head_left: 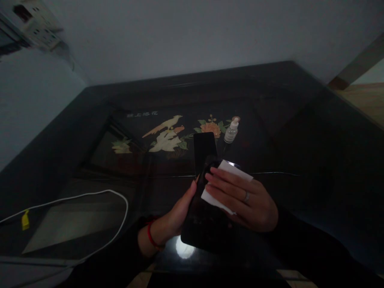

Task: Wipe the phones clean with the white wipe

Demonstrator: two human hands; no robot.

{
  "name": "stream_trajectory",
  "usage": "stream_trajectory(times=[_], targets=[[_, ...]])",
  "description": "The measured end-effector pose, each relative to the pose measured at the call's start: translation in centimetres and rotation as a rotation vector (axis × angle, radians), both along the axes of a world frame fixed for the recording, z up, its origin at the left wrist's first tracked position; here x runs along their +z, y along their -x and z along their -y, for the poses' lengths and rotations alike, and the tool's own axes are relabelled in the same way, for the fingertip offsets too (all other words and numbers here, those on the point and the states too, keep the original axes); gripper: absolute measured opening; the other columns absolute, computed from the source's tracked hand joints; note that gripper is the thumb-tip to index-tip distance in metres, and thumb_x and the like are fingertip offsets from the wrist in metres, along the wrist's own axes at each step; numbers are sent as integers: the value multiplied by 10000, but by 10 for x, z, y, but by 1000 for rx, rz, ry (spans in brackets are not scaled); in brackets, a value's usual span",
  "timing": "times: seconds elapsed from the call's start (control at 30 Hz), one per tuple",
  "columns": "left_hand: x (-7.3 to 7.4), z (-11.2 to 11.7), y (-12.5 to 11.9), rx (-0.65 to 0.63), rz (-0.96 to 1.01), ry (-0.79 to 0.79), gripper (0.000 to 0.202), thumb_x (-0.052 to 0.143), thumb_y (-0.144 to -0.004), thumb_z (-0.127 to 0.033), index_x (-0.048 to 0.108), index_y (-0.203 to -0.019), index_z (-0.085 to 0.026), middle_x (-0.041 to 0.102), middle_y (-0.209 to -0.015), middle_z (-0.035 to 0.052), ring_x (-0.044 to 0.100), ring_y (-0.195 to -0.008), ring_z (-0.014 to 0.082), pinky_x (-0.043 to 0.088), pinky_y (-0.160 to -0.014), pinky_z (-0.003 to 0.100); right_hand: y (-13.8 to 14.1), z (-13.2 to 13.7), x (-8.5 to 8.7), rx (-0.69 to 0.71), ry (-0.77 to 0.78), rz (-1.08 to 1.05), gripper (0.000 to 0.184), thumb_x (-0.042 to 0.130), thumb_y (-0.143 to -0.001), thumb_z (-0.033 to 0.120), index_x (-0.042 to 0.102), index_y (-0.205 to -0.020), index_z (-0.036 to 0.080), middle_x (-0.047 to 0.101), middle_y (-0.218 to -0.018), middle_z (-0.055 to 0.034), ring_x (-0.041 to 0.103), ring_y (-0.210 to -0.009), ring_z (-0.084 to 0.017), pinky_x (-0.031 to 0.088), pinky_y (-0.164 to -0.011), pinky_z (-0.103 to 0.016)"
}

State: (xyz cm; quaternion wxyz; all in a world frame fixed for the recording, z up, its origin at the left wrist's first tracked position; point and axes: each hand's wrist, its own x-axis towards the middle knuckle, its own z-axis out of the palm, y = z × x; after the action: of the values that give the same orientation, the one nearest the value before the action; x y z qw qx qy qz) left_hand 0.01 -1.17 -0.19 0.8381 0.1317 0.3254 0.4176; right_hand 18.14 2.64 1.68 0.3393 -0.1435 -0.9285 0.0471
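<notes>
My left hand [177, 218] grips a black phone [207, 224] by its left edge, thumb along the side, and tilts it above the table's front part. Against the phone's upper glossy face, my right hand [249, 200] presses a folded white tissue [219, 202], its fingers laid together over it. A ring sits on one right finger, and a red cord circles the left wrist. Just beyond the held phone shows a dark, phone-shaped rectangle [205, 146]; I cannot tell whether it is a second device or a reflection. The left fingers under the phone are hidden.
On the glossy black table [270, 132], a small clear dropper bottle [231, 133] with a white top stands back right. A white cable [109, 191] with a yellow tag [25, 220] curves along the left. Walls border the back and left; sockets [42, 28] are at upper left.
</notes>
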Motion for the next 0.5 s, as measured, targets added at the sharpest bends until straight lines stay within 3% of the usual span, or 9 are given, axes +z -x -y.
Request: stream_trajectory(times=[0.13, 0.23, 0.33, 0.4, 0.5], targets=[[2, -5, 7, -72, 77, -14, 623, 396, -873, -601, 498, -1300, -159, 596, -1207, 118, 565, -1081, 268, 381, -967, 428, -16, -6, -1, -17, -8, -39, 364, 424, -926, 227, 551, -1205, 31, 588, -1249, -171, 447, -1276, -261, 523, -923, -407], [4, -5, 13, -231, 272, -43, 689, 413, -835, -654, 524, -1284, -143, 624, -1173, 126, 617, -991, 264, 412, -912, 401, -25, -14, 5, -201, 55, -158, 319, 466, -866, 84, 590, -1160, 76, 621, -1201, -163, 536, -1196, -224, 496, -961, -390], [2, -2, 13, -296, 347, -49, 688, 421, -833, -653, 530, -1279, -140, 628, -1172, 129, 642, -930, 238, 429, -882, 373, -23, -17, 12, -402, 141, -267, 328, 430, -875, 52, 607, -1143, 122, 628, -1192, -145, 582, -1137, -194, 478, -985, -384], [-2, 1, 11, -292, 269, -16, 691, 404, -842, -649, 521, -1287, -133, 628, -1163, 143, 637, -939, 250, 414, -910, 399, -16, -14, 14, -382, 146, -247, 342, 423, -885, 61, 581, -1183, 122, 614, -1215, -146, 557, -1170, -197, 476, -992, -389], [-7, 4, 7, -249, 153, 26, 635, 365, -877, -607, 519, -1285, -146, 644, -1117, 141, 610, -1000, 288, 385, -946, 460, -4, -8, 11, -155, 85, -96, 356, 453, -894, 115, 530, -1237, 58, 555, -1283, -185, 438, -1286, -249, 465, -1008, -434]])
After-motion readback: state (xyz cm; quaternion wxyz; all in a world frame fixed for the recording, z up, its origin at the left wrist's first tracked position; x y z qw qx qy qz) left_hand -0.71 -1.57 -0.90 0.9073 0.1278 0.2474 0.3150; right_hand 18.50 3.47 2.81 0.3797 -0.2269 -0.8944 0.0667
